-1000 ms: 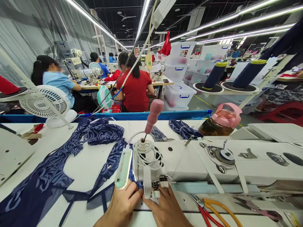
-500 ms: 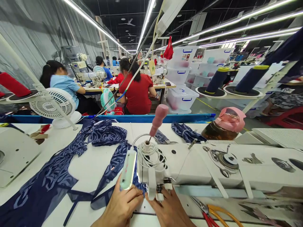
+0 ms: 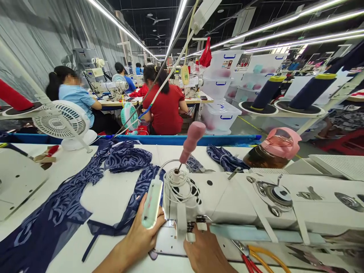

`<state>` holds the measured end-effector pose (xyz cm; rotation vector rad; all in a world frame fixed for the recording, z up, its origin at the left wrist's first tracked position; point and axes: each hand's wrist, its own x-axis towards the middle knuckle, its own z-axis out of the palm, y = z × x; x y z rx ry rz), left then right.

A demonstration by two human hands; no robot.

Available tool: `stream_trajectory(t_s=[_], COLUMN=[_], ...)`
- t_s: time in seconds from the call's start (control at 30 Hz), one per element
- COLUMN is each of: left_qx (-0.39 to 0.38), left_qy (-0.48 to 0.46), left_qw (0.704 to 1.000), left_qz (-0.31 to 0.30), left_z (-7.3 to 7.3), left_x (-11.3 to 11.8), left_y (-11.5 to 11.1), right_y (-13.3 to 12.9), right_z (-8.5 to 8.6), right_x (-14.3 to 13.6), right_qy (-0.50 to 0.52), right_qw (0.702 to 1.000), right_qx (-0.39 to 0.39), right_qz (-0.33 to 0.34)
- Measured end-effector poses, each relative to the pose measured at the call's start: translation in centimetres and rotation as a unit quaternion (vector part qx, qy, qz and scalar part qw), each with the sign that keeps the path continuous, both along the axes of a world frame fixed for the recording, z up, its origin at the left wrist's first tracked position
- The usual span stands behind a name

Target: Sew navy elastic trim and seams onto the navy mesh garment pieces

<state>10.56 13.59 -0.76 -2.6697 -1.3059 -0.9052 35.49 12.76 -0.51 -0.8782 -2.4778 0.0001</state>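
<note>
My left hand is left of the needle area, its fingers closed on navy patterned fabric. A pale green lamp covers part of those fingers. A small dark edge of cloth peeks out below the palm. My right hand reaches under the head of the white sewing machine. Its fingertips are hidden behind the tension parts, so I cannot see what they touch. On top of the machine head, a pink-handled screwdriver stands tilted in a hole, with pale cord coiled around its base.
More navy fabric spreads across the left table, and a tied bundle lies behind the machine. Orange-handled scissors rest at front right. A pink-lidded jug, thread cones and a white fan stand around. Co-workers sit beyond.
My left hand has shifted slightly left and away from the needle, and the blue cloth under the needle no longer shows. My right hand's fingers have drawn in behind the machine head.
</note>
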Motion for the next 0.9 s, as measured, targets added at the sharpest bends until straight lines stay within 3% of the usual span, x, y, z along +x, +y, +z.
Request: stream_trajectory(t_s=[0.2,0.47,0.57,0.63,0.73,0.8,0.9], left_qx=[0.015,0.039,0.008,-0.068,-0.152,-0.059,0.064], left_qy=[-0.021,-0.018,-0.039,-0.029,-0.020,-0.110,-0.242], left_qw=[1.000,0.996,0.995,0.994,0.988,0.992,0.968], left_qz=[0.015,0.075,0.096,0.082,0.019,0.014,-0.004], left_z=[-0.7,1.2,1.6,2.5,6.2,10.2,16.3], left_x=[0.4,0.1,-1.1,-2.0,-3.4,-4.1,-4.5], left_y=[0.3,0.4,-1.3,-2.9,-5.4,-7.0,-10.0], right_y=[0.1,0.4,0.4,0.5,1.1,1.7,2.7], right_z=[1.4,1.0,1.1,1.2,1.0,0.4,-0.9], right_x=[-0.8,-0.9,-0.4,-0.1,0.3,0.5,0.8], right_qy=[0.050,0.089,0.062,0.044,0.023,0.008,-0.007], right_qw=[0.998,0.993,0.997,0.998,0.998,0.994,0.985], right_qx=[0.047,0.083,0.046,0.034,0.059,0.104,0.170], right_qz=[-0.015,-0.013,-0.005,0.009,0.019,0.031,0.036])
